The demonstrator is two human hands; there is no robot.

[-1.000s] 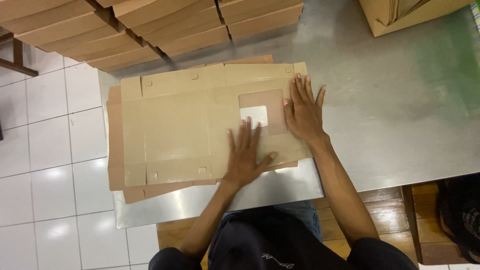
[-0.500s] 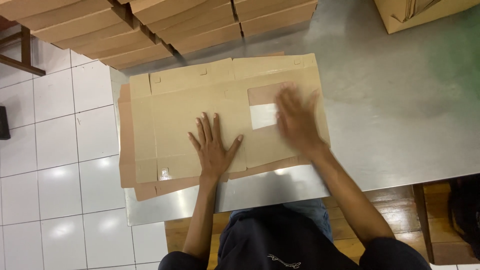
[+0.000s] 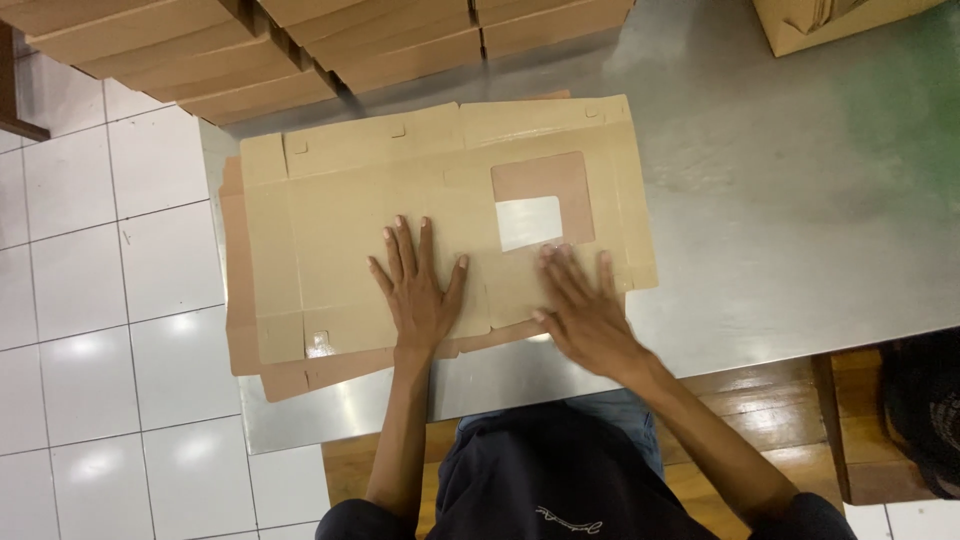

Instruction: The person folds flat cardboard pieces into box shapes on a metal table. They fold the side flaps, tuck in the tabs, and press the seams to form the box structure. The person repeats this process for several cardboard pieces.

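We press our left hand (image 3: 418, 290) and right hand (image 3: 583, 312), fingers spread, flat on the cardboard sheet (image 3: 350, 215) lying on the counter (image 3: 800, 220); it looks light, stiff yet bendable, best gripped by its edges.

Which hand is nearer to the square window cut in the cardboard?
Right. The right hand lies just below the window; the left hand lies further off, to its left.

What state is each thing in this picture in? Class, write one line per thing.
Top cardboard sheet: flat, unfolded, window cut out.
Cardboard sheets underneath: flat, edges sticking out.
Left hand: open, palm down on the top sheet.
Right hand: open, flat on the sheet's near edge, blurred.
Stacked cardboard: piled flat.
Box: open-topped, partly out of view.
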